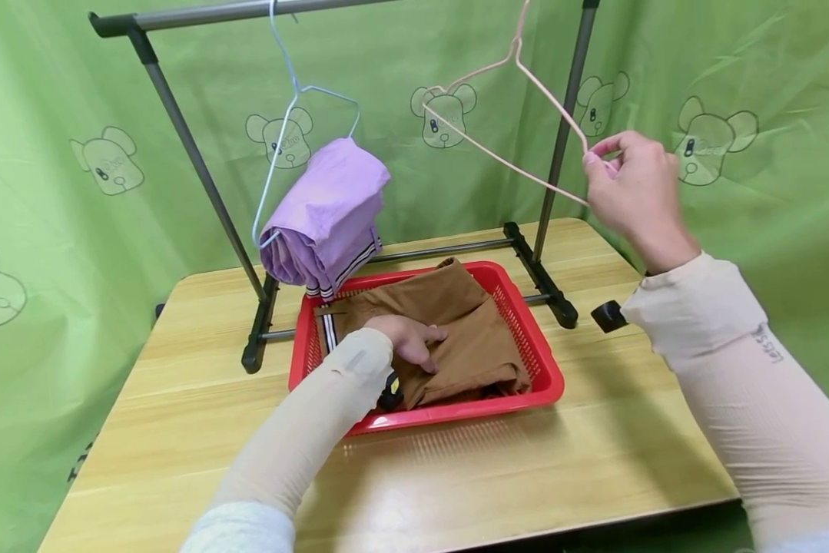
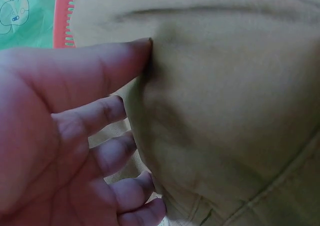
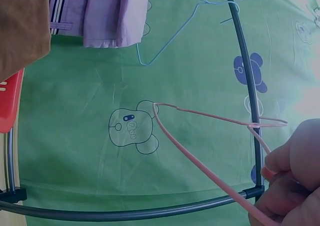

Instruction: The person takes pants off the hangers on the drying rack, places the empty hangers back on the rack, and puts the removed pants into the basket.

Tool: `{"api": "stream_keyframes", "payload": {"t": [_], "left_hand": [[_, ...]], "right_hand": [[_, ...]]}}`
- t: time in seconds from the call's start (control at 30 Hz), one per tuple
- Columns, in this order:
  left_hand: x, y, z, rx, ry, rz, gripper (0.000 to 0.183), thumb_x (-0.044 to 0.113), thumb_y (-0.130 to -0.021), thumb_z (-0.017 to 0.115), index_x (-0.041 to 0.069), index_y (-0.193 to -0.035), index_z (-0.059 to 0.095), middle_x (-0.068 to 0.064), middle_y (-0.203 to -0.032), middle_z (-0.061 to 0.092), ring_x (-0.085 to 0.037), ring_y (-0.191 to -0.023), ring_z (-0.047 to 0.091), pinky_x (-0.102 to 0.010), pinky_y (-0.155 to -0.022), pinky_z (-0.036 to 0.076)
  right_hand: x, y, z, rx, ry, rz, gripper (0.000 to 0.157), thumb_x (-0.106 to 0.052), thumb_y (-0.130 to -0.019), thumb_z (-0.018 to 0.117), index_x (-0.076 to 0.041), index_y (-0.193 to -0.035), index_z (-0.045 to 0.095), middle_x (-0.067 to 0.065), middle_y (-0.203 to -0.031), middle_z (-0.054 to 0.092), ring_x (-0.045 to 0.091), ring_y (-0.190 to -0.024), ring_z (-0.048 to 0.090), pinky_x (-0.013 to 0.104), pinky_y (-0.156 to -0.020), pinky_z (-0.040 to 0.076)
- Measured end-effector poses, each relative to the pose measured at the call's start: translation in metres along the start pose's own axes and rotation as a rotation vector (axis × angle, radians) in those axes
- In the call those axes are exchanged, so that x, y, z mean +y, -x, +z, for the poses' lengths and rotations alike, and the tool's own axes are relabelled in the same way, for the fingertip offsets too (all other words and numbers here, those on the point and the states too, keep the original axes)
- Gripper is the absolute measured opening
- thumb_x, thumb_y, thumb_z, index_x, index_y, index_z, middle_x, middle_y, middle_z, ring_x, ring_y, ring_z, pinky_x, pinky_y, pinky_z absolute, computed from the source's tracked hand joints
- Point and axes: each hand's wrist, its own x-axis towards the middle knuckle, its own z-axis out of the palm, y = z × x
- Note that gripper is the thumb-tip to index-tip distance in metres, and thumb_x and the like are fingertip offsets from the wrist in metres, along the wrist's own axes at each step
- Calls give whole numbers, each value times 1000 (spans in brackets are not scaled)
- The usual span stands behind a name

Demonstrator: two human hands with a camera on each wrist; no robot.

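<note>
A pink clothes hanger (image 1: 525, 165) slants at the upper right, its lower right corner between the thumb and fingers of my right hand (image 1: 635, 184). The right wrist view shows the hanger's thin pink wire (image 3: 200, 163) running out from that hand (image 3: 295, 178). Low over the red basket (image 1: 555, 376), my left hand (image 1: 407, 342) touches brown trousers (image 1: 479, 334) that lie folded inside. Seen from the left wrist, its thumb (image 2: 115, 65) meets the brown cloth (image 2: 235, 95) well apart from the other fingers, whose tips stand right at the cloth's edge.
A metal clothes rack (image 1: 196, 157) stands on the wooden table (image 1: 179, 399). On its bar hangs a blue hanger (image 1: 276, 153) with a folded lilac garment (image 1: 327, 203) over it, drooping to the basket's back left corner. A green printed curtain (image 1: 200, 100) closes off the back.
</note>
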Motion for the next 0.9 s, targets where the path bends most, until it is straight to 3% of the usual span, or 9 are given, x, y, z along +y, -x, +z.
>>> {"api": "stream_keyframes", "payload": {"t": [0.3, 0.9], "left_hand": [[3, -1, 0, 10, -2, 28, 75, 44, -81, 61, 32, -144, 22, 6, -150, 16, -11, -135, 14, -30, -107, 14], [2, 2, 1, 29, 31, -2, 74, 43, -80, 64, 34, -142, 25, 10, -148, 22, -11, -133, 18, -33, -107, 17]], "right_hand": [[-5, -4, -3, -1, -34, 19, 39, -31, -95, 43, -7, -126, 49, 7, -90, 54, 18, -71, 50, 24, -49, 45], [-15, -17, -4, -27, -26, 49, 42, -35, -95, 43, -9, -128, 47, 2, -92, 52, 16, -74, 48, 25, -52, 45]]}}
